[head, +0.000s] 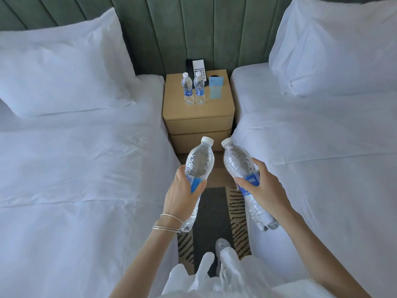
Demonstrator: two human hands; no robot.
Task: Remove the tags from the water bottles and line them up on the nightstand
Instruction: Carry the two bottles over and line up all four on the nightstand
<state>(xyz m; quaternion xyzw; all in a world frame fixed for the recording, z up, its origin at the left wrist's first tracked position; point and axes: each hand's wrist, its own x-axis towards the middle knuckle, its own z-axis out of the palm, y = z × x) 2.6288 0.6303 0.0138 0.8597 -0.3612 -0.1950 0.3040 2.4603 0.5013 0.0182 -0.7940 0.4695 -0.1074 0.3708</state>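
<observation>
Clear plastic fills both fists. The left hand (182,190), bangles at the wrist, wraps around the blue label of the left bottle (198,164), cap tilted up and away. Just beside it, the right hand (263,188) clasps the right bottle (240,162) at its label, cap leaning toward the other cap, the two nearly touching. Both are held over the narrow aisle between two white beds. Ahead, the tan nightstand (197,112) carries two upright bottles (193,89) side by side near its back left; its front half lies bare.
</observation>
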